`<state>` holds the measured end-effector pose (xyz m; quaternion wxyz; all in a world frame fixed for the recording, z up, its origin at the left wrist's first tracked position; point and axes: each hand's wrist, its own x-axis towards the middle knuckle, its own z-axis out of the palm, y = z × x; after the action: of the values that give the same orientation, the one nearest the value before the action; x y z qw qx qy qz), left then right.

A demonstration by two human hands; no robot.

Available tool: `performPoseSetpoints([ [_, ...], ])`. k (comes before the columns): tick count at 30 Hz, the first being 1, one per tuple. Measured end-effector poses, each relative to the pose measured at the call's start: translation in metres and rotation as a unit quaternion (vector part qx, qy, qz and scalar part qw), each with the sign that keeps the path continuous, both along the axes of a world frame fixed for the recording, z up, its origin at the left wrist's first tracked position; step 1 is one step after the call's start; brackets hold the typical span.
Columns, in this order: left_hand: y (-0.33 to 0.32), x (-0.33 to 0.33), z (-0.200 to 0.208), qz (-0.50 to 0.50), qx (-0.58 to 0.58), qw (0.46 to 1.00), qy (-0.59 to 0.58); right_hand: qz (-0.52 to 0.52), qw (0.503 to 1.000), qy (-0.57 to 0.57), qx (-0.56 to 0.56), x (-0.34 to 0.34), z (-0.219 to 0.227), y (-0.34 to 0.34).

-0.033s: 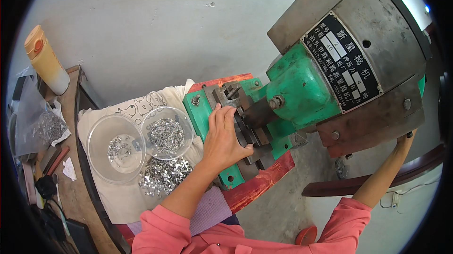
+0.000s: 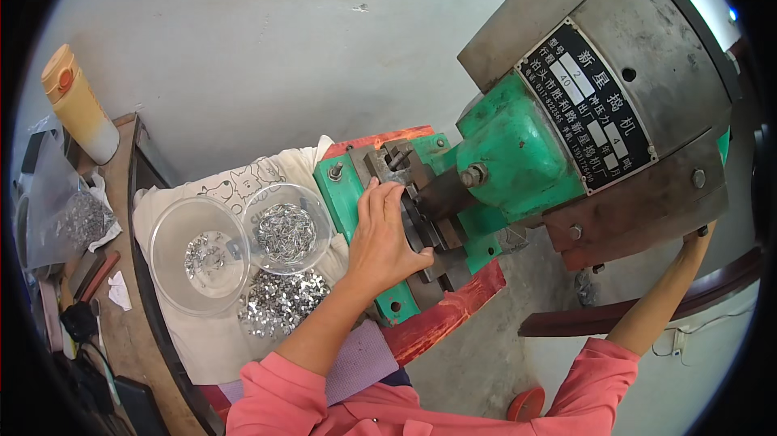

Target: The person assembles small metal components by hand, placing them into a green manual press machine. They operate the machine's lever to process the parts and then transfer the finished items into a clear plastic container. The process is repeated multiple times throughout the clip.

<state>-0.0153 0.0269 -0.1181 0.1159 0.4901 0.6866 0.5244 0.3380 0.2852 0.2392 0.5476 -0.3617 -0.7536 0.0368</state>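
A green and grey bench press (image 2: 518, 153) with a dark ram stands over a metal die (image 2: 425, 221). My left hand (image 2: 380, 242) rests at the die's near left side, fingertips at its far part and thumb spread apart nearer me; nothing shows between them. My right hand (image 2: 698, 235) reaches up behind the press's right side, its fingers hidden by the housing. Left of the press, a clear tub (image 2: 285, 208) holds thin shiny metal pieces. A second clear tub (image 2: 174, 274) has a few small pieces, and a pile of small metal parts (image 2: 283, 302) lies on the cloth.
The cream cloth (image 2: 206, 363) lies under the tubs. On a brown side table (image 2: 158, 339) stand a yellow bottle (image 2: 85, 104) and a plastic bag (image 2: 53, 209) of parts, with tools and cables. The press base has a red edge (image 2: 449, 314). A dark curved bar (image 2: 558, 323) runs at lower right.
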Motion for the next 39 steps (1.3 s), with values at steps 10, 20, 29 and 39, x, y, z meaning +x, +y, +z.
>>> performPoseSetpoints([
  [10, -0.001, 0.0, 0.0, -0.006, -0.014, 1.0, 0.001, 0.035, 0.989, -0.138, 0.042, -0.005, 0.084, 0.035],
  [20, -0.001, -0.001, -0.002, -0.003, 0.001, 1.0, -0.005, -0.014, 0.993, 0.05, 0.102, -0.031, -0.015, -0.016],
  [29, -0.001, -0.002, -0.004, -0.005, 0.005, 1.0, 0.0, -0.097, 0.983, 0.092, 0.128, 0.031, -0.161, -0.015],
  [39, -0.001, -0.003, -0.005, -0.008, 0.0, 1.0, 0.013, -0.055, 0.987, 0.039, 0.148, -0.015, -0.113, -0.039],
])
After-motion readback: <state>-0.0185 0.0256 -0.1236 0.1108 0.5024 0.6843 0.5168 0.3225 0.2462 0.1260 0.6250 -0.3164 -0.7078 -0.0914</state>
